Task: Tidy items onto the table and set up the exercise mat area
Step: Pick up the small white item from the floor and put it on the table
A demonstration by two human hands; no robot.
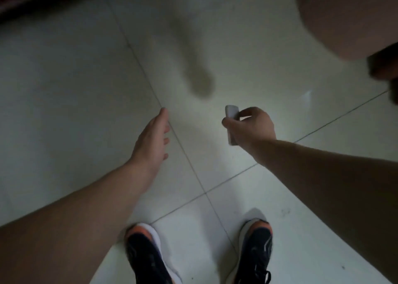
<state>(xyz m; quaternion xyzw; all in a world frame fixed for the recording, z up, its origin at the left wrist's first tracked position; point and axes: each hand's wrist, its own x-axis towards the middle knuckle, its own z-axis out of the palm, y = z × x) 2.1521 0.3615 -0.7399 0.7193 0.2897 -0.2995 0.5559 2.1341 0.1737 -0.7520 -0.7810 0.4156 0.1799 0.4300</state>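
Right hand [251,125] clamps a small white object [230,124] (blurred); left hand [151,139], fingers spread, empty, beside it above the floor [64,89].

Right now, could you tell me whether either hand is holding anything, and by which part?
The right hand grips a small white slim object around its middle, both ends sticking out. The left hand is open and holds nothing.

A small white oblong object [230,123] stands upright, gripped.

No readable text, labels or numbers anywhere.
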